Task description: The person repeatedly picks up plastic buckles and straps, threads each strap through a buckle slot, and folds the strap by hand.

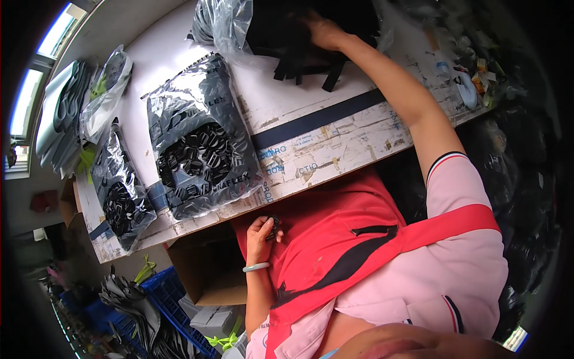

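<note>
3 clear buckle bags (200,140) on worktable (335,149)

- Two bags of buckles (200,143) lie on the table (335,134), left.
- Strap bundle (305,36) lies behind, under the right hand (323,30).
- Left hand (262,234) sits below the table edge.

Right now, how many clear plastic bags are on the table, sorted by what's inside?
Bags of small black buckles: 2
Bag of black straps, under the right hand: 1
Bag with grey-green contents: 1
Total: 4
</note>
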The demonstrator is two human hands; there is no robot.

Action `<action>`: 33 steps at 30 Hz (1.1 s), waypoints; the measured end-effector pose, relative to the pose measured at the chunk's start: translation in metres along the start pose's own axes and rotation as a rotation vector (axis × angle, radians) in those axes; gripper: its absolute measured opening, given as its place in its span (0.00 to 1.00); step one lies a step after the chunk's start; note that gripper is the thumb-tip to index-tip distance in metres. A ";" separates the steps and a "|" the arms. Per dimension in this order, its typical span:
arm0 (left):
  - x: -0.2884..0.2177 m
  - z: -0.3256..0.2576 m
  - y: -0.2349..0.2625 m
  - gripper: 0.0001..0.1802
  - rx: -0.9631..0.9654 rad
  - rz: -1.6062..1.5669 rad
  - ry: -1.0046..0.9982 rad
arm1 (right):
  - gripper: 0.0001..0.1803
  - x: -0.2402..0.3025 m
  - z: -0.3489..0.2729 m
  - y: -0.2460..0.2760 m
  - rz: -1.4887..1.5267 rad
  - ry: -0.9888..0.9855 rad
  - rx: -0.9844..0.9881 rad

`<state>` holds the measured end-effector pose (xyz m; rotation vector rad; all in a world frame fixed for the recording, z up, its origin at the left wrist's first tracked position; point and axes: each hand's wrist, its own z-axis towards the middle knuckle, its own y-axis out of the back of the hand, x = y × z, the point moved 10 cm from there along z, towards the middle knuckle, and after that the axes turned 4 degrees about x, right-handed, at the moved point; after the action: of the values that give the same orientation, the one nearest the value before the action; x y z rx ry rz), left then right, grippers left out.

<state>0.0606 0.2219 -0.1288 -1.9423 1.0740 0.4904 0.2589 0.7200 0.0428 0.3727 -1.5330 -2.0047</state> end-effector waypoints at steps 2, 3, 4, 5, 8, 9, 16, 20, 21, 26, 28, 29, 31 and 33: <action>0.002 0.001 0.000 0.08 0.003 -0.003 0.017 | 0.26 -0.015 0.001 0.003 0.062 -0.087 -0.062; 0.002 0.002 0.000 0.08 0.007 -0.013 0.021 | 0.26 -0.008 0.001 0.005 0.072 -0.083 -0.060; 0.003 0.002 -0.001 0.08 0.011 -0.021 0.029 | 0.22 0.018 -0.006 0.029 -0.234 0.043 -0.223; 0.003 0.002 0.000 0.08 0.000 -0.019 0.030 | 0.18 0.045 -0.014 0.042 -0.540 0.168 -0.386; 0.003 0.006 -0.004 0.09 0.026 -0.039 0.044 | 0.23 0.052 0.004 0.021 -0.578 0.292 -0.304; 0.004 0.005 -0.001 0.10 0.012 -0.043 0.049 | 0.23 0.065 0.012 0.019 -0.566 0.296 -0.301; 0.001 0.006 -0.003 0.12 0.011 -0.066 0.039 | 0.18 0.057 0.000 0.037 -0.206 0.172 -0.248; -0.003 0.003 -0.006 0.10 0.053 -0.096 0.017 | 0.15 0.067 -0.033 0.061 -0.138 0.257 -0.417; -0.003 0.003 -0.004 0.10 0.049 -0.102 0.020 | 0.15 0.069 -0.039 0.063 -0.135 0.261 -0.411; -0.004 0.002 -0.003 0.10 0.056 -0.118 0.010 | 0.20 0.084 -0.082 0.078 -0.063 0.197 -0.258; -0.003 0.002 -0.004 0.10 0.058 -0.113 0.014 | 0.20 0.108 -0.114 0.092 -0.146 0.238 -0.322; -0.002 0.004 -0.004 0.10 0.083 -0.106 0.003 | 0.18 0.100 -0.129 0.083 -0.077 0.251 -0.336; 0.000 0.005 -0.003 0.10 0.085 -0.114 0.006 | 0.22 0.107 -0.151 0.073 -0.037 0.144 -0.225; 0.002 0.005 -0.004 0.10 0.078 -0.115 0.020 | 0.17 0.119 -0.172 0.076 -0.010 0.140 -0.301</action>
<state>0.0652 0.2260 -0.1311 -1.9314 0.9738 0.3615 0.2790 0.5014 0.0779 0.3883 -1.1256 -2.1283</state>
